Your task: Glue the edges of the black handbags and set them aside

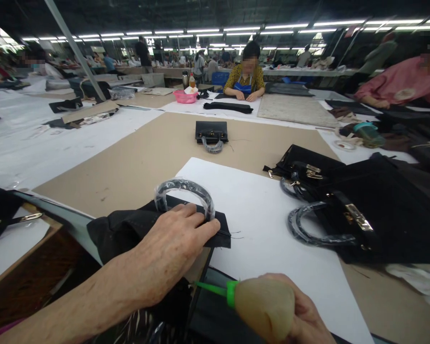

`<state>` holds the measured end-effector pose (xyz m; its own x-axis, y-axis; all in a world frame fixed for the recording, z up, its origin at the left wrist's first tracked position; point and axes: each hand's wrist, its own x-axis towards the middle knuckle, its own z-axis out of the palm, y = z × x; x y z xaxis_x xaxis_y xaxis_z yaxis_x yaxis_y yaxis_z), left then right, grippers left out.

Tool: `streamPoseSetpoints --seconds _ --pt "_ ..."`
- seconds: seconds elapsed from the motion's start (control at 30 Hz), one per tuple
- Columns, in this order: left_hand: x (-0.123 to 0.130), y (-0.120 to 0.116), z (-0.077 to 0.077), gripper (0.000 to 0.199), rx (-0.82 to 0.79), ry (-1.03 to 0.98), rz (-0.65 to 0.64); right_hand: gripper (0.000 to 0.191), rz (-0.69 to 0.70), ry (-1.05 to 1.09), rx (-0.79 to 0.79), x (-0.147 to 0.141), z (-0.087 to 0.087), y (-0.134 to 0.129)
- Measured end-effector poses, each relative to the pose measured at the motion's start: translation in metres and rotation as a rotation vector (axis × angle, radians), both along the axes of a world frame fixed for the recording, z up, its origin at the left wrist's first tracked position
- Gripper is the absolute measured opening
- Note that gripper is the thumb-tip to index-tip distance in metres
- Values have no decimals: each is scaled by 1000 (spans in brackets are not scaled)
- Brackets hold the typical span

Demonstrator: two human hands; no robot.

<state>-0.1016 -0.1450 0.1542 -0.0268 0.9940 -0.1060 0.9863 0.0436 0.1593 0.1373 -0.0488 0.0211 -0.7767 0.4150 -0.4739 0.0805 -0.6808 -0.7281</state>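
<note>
Good work here, I judged, depended on a flat, steady piece: the black bag panel (129, 225), lying across the left edge of the white sheet (258, 210), was best held firm near its plastic-wrapped handle (198, 188). The green nozzle (214, 288) would have been best led in close to the panel and squeezed lightly — too hard a press could have flooded the spot or smeared the black surface.

The left hand (181, 227) lay palm down on the panel at the sheet's left edge, fingers bent and close together beside the handle, thumb apart; whether it pinched or merely pressed, I could not tell. The right hand (304, 306), at the sheet's near side, was wrapped around a squeeze bottle (265, 303) — its nozzle pointing left, apart from the panel.
</note>
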Motion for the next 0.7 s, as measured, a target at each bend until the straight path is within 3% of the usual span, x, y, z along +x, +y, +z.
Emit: streamPoseSetpoints --seconds 0.3,0.7 --pt "-1 1 -1 38 15 -40 1 49 -105 15 258 -22 -12 23" --pt "-21 19 12 23 6 -37 23 34 -176 -24 431 -41 -6 35"
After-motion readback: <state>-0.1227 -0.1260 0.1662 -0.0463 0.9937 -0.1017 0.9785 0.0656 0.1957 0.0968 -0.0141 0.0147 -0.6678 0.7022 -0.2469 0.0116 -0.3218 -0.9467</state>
